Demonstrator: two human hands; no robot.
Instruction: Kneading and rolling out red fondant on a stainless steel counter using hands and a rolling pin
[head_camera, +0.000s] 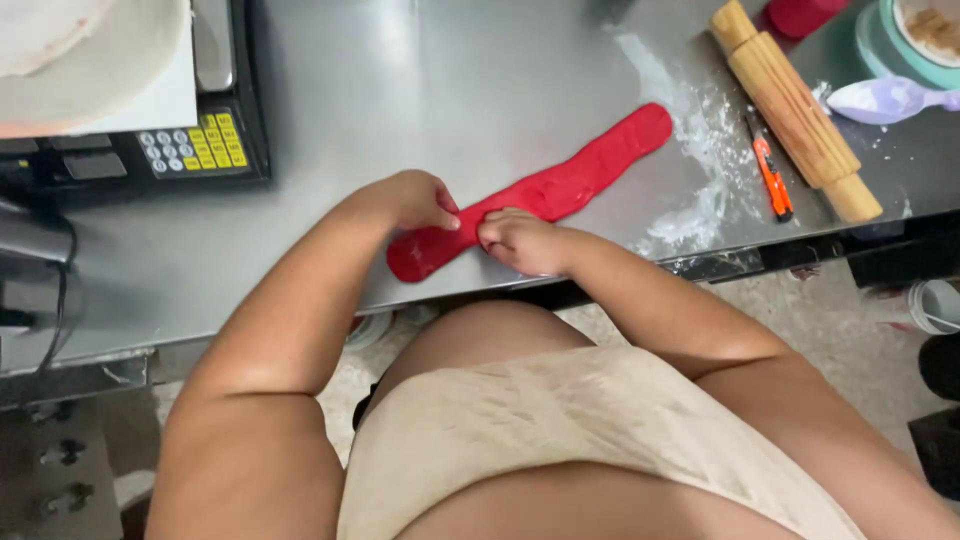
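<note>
Left hand (412, 200) and right hand (520, 240): fingers curled, tips pressing the near end of one long, flat, soft red fondant strip (560, 185), not gripped. It lies diagonally on the steel bench (420, 90). Beyond: flour dusting (700, 130), one wooden rolling pin (795, 110), one orange utility knife (772, 178), one lilac scoop (885, 100).

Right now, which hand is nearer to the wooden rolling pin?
The right hand. It presses the red dough strip near its lower end, on the side toward the rolling pin. The left hand touches the same strip further from the pin.
</note>
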